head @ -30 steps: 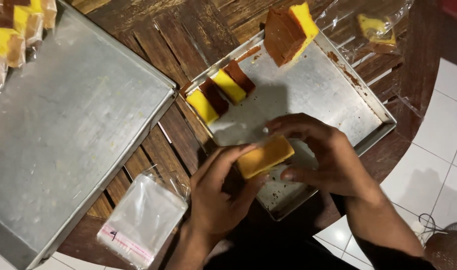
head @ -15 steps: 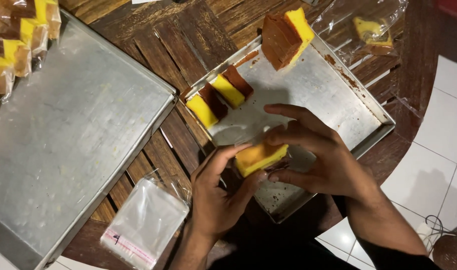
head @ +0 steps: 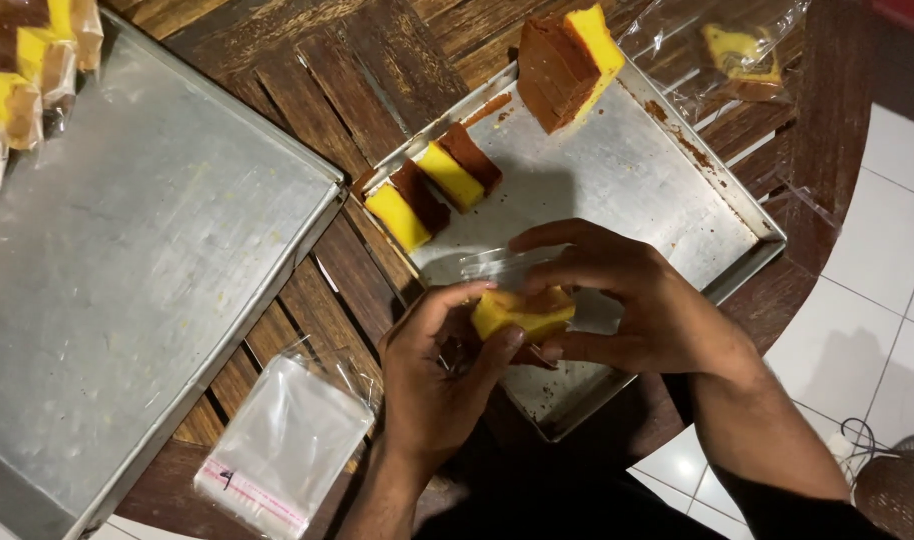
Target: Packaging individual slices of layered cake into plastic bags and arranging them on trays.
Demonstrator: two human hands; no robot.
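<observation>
Both hands are on one slice of cake (head: 522,312), yellow on top and brown beneath, held over the near corner of the smaller metal tray (head: 667,190). The left hand (head: 439,375) is clamped on the slice from the near side, thumb on its top edge and fingers curled under it. The right hand (head: 632,300) closes on the far end, fingers spread over a clear plastic wrapper (head: 497,265) that lies against the slice; how far the cake sits inside that wrapper I cannot tell. On the tray, beyond the hands, two more slices (head: 432,190) lie side by side by the rim, and a bigger block of cake (head: 567,65) stands at the far corner. Past that corner a bagged piece (head: 742,55) rests on the wooden counter (head: 297,70). Left of the tray sits a large flat metal tray (head: 137,270), with wrapped slices (head: 27,75) at its far corner. Near the left wrist, a stack of empty clear bags (head: 282,445) lies on the counter.
</observation>
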